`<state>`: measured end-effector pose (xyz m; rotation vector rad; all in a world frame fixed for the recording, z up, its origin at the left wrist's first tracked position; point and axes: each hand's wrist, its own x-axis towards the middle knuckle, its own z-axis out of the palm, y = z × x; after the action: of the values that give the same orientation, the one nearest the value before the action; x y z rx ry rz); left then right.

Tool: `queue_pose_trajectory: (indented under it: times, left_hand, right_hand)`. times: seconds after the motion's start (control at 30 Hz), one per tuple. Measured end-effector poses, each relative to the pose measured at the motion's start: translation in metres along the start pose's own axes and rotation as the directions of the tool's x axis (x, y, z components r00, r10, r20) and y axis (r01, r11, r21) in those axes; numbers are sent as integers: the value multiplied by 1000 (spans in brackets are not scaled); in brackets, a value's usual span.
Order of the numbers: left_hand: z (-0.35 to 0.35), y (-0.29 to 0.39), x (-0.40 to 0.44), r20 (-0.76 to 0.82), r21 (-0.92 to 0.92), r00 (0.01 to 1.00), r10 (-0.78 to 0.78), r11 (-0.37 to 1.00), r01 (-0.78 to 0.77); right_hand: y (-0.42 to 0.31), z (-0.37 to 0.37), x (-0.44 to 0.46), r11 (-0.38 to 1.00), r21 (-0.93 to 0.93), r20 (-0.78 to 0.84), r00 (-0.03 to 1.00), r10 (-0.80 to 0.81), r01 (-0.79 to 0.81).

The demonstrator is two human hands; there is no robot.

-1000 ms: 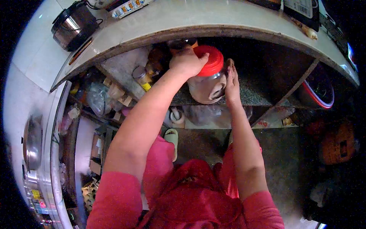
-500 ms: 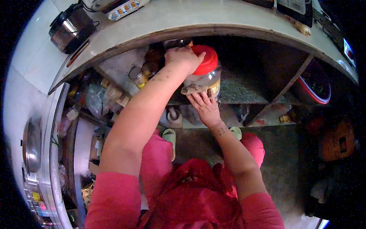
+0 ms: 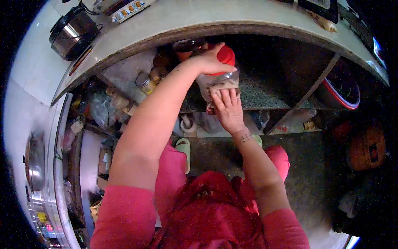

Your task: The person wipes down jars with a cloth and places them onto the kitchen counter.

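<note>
A clear jar [image 3: 234, 76] with a red lid [image 3: 226, 58] stands at the front of the dark under-counter shelf. My left hand [image 3: 207, 61] grips it by the lid, thumb and fingers spread round the rim. Against the jar's front lies a dirty beige cloth [image 3: 222, 86], which covers much of its side. My right hand [image 3: 229, 112] presses this cloth to the jar, with the fingers stretched upward over it. What the jar contains cannot be made out.
Left of the jar stand a small metal-lidded jar [image 3: 144, 80] and a dark pot [image 3: 186, 46]. A white mortar [image 3: 188, 125] sits below the shelf. A basin [image 3: 342, 92] is in the right compartment. A rice cooker [image 3: 74, 34] rests on the counter [image 3: 182, 23].
My left hand has shifted its grip across the red lid. My right hand has moved up slightly and right with the cloth, which now covers more of the jar's front.
</note>
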<state>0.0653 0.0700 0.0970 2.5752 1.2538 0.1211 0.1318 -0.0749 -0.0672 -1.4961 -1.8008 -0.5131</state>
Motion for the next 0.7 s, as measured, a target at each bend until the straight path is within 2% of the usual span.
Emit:
queue_pose_trajectory:
  times: [0.07,0.17,0.2,0.3,0.37,0.47,0.57,0.63,0.7]
  left_hand:
    - [0,-1,1,-14,-83,1000,0,997,-2]
    - [-8,1,-15,-50,-263,999,-12,965,-1]
    - [-14,-1,-25,-67,-327,998,-22,945,-1]
    - [-19,-28,-45,-214,-429,974,-68,903,-32]
    - [-16,-48,-66,-277,-604,953,-123,793,-73]
    - [19,-84,-89,-313,-825,917,-246,549,-134]
    - [52,-86,-114,-256,-942,910,-327,295,-159]
    - [67,-85,-119,-257,-949,930,-263,249,-192]
    - [78,-80,-122,-293,-931,921,-257,296,-213]
  right_hand:
    - [5,-1,1,997,48,-28,998,63,-62]
    - [12,-4,10,917,313,-67,957,282,-248]
    - [17,-12,15,863,427,-43,947,318,-271]
    - [34,4,8,774,555,48,941,334,-303]
    - [33,-1,13,711,626,54,928,368,-319]
    - [30,10,16,499,786,67,853,518,-365]
    - [24,-6,26,502,788,17,827,562,-357]
    - [34,-6,26,502,810,-39,827,561,-303]
    - [37,-9,29,493,800,-16,810,587,-342]
